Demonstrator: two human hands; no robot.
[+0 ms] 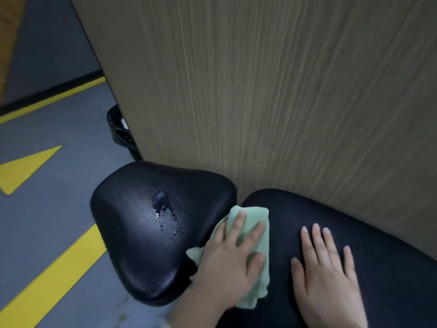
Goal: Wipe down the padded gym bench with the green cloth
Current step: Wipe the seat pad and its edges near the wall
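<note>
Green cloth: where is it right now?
In the head view, the green cloth lies low and centre under the left hand, on the near end of the long pad beside the seat pad.

This looks like a gym or fitness room. A black padded bench [153,233] in two cushioned sections stands on a grey rubber-like floor [47,129] painted with bold yellow lines [54,275] and an arrow, beside a wood-grain wall panel [272,91].
</note>
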